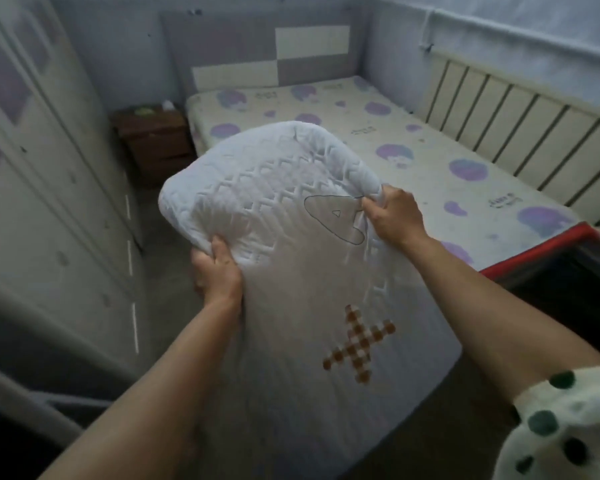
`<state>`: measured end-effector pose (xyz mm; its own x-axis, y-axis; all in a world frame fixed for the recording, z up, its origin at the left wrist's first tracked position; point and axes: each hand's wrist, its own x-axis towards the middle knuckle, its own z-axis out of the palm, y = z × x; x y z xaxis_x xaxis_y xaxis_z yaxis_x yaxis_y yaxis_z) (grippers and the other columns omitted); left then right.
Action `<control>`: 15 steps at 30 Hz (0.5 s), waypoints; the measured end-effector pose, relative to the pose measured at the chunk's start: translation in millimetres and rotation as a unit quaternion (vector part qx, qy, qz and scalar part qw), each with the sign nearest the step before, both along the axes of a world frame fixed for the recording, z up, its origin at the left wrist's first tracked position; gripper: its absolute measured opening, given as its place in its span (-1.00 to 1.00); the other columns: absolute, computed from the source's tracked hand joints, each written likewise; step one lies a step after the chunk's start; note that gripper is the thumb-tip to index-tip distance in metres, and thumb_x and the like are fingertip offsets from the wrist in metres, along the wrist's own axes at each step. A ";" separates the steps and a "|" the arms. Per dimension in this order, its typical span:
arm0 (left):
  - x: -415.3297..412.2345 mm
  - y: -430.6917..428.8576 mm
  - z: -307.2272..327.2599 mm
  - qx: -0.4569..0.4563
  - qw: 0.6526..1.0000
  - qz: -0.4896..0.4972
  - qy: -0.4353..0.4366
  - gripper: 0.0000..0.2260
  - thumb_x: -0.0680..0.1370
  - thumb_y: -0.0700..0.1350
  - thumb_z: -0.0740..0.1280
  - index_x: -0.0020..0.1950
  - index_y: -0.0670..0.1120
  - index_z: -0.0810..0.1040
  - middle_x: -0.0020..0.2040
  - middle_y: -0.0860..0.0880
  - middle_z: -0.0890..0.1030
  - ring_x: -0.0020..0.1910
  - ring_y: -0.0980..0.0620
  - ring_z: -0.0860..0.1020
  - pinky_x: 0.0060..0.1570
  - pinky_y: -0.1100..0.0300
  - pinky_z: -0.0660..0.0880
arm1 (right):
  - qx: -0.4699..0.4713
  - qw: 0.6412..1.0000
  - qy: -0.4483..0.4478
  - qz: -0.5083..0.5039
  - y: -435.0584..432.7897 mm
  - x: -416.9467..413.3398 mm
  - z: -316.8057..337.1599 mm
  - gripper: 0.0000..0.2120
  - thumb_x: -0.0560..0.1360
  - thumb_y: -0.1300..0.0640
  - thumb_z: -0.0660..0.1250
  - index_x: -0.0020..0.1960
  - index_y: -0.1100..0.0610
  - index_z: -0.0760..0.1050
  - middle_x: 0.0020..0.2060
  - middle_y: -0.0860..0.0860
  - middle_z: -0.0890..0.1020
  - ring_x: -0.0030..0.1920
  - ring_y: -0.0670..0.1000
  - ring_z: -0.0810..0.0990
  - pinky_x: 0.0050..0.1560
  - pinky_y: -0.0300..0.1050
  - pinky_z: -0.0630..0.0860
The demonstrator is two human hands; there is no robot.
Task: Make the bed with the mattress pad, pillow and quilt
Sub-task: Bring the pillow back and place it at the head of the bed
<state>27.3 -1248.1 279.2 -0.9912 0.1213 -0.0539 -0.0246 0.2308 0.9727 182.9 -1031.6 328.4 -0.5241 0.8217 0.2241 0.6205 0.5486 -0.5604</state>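
where the room runs back to the far wall, a bare mattress printed with purple blobs lies along the right side, its head against a headboard of grey and cream panels. a tall white wardrobe fills the left side, across a strip of floor from the bed. in front of the camera, over the near end of the mattress, is the white quilted mattress pad, held up in both hands; its top is doubled over into a rounded bulge, it bears an outlined shape higher up and a brown checked cross lower down, and its lower part falls away toward the person, though whether it rests on the bed there cannot be told. a cream slatted radiator runs along the right wall just beside the mattress. a dark thing with a red edge stands at the right by the mattress's near end. a dark wooden nightstand stands in the far corner between wardrobe and bed. the left hand grips the pad's left edge under the bulge, fingers curled into the cloth. the right hand clutches a bunch of the pad's right edge. a white sleeve with dark green dots covers the right upper arm
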 end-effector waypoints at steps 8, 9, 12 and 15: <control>-133.3 -12.1 4.3 -0.034 0.997 0.052 0.038 -0.58 0.61 0.07 0.19 0.23 -0.27 0.48 0.16 -0.28 0.57 0.15 -0.22 0.54 0.06 0.07 0.43 | 0.013 0.999 0.012 0.034 -2.9 -137.8 -2.0 -0.69 0.53 -0.01 0.25 -0.02 0.26 0.51 -0.09 0.24 0.62 -0.10 0.24 0.58 -0.20 -0.05 0.41; -152.3 -11.6 5.8 -0.038 0.997 0.052 0.044 -0.58 0.61 0.06 0.19 0.23 -0.27 0.47 0.16 -0.28 0.57 0.15 -0.23 0.54 0.04 0.09 0.43 | 0.010 0.999 0.013 0.032 -3.9 -155.4 -2.3 -0.69 0.53 -0.02 0.25 -0.02 0.25 0.51 -0.09 0.23 0.62 -0.09 0.24 0.58 -0.19 -0.04 0.42; -206.6 -9.6 8.9 -0.043 0.997 0.036 0.052 -0.57 0.61 0.08 0.18 0.24 -0.26 0.47 0.16 -0.28 0.56 0.15 -0.23 0.53 0.05 0.08 0.43 | 0.004 0.999 0.025 0.026 -4.0 -204.2 -4.9 -0.69 0.53 -0.03 0.24 -0.01 0.23 0.52 -0.09 0.21 0.62 -0.07 0.24 0.59 -0.15 -0.01 0.47; -260.2 -3.1 17.2 -0.052 0.996 0.027 0.071 -0.58 0.60 0.08 0.18 0.23 -0.25 0.47 0.17 -0.28 0.56 0.16 -0.24 0.52 0.06 0.07 0.43 | -0.009 1.000 0.021 0.011 -3.1 -251.9 0.1 -0.68 0.54 -0.02 0.24 0.02 0.26 0.51 -0.04 0.22 0.61 -0.02 0.23 0.57 -0.14 -0.08 0.38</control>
